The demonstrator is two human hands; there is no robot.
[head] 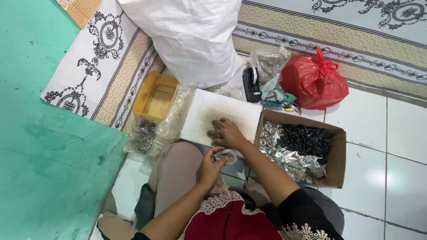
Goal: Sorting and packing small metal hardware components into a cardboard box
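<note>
I sit on the floor with a white board (209, 111) resting in front of my knees. My right hand (227, 132) lies on the board's near edge, fingers curled over small metal parts that I cannot make out clearly. My left hand (211, 165) is just below it, pinching a small clear plastic bag (227, 155) that holds something shiny. A cardboard box (338, 153) at my right holds black pieces (305, 138), silver rings (266, 137) and flat silver parts (297, 162).
A yellow plastic tub (155, 95) and a clear bag of metal rings (143, 135) lie at the left. Behind the board stand a big white sack (191, 38), a black tape dispenser (251, 83), a red plastic bag (315, 80) and crumpled cloth (275, 95). A green wall (49, 146) is at left.
</note>
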